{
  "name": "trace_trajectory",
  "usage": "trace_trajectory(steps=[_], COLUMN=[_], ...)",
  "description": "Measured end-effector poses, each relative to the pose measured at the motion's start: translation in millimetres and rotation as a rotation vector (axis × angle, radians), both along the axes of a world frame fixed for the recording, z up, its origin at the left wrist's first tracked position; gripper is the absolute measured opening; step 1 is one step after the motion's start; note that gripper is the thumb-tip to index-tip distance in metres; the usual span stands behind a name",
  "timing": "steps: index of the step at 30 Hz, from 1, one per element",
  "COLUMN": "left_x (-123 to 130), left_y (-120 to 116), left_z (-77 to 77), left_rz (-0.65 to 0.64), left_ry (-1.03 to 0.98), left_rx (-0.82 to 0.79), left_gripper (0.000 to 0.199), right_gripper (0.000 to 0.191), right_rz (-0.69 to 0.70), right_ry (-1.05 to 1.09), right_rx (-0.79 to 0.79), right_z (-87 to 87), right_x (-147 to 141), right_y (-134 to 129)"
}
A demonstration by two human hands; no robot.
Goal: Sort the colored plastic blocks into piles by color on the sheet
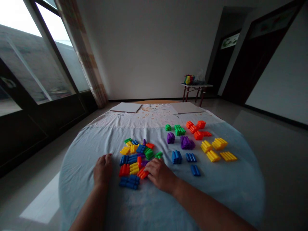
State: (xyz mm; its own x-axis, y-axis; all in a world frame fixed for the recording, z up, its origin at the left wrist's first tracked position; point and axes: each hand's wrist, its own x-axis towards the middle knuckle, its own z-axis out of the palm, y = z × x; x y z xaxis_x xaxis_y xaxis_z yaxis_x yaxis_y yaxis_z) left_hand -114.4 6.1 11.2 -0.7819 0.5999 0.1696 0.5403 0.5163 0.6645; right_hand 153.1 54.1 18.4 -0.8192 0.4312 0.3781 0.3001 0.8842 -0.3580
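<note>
The right hand [161, 175] is bent over some orange toy blocks [142, 173] at the near right side of the mixed pile [134, 149], with fingertips partly tucked out of sight, so I can't tell if it grips them. The left hand [103, 170] lies loosely curled on the cloth-covered counter [149, 208], left of the pile; its underside is hidden, so I can't tell what it holds. Far back, a see-through bag [200, 78] looks dim and blurry.
</note>
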Motion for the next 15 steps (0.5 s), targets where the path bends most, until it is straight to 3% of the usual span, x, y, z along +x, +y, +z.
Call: trace_trajectory(steps=[7,15], left_x=[-6.4,-13.5], left_y=[1.9,2.9], left_z=[-7.3,-6.4], left_rz=[-0.005,-0.01], left_ry=[0.018,0.068], left_rx=[0.001,-0.04], left_gripper=[0.047,0.05], right_gripper=[0.017,0.022], right_rz=[-0.041,-0.049], right_ry=[0.089,-0.104], right_rx=[-0.028,-0.066], right_z=[8.7,7.2], right_x=[23.0,29.6], right_y=[-4.7,-4.3])
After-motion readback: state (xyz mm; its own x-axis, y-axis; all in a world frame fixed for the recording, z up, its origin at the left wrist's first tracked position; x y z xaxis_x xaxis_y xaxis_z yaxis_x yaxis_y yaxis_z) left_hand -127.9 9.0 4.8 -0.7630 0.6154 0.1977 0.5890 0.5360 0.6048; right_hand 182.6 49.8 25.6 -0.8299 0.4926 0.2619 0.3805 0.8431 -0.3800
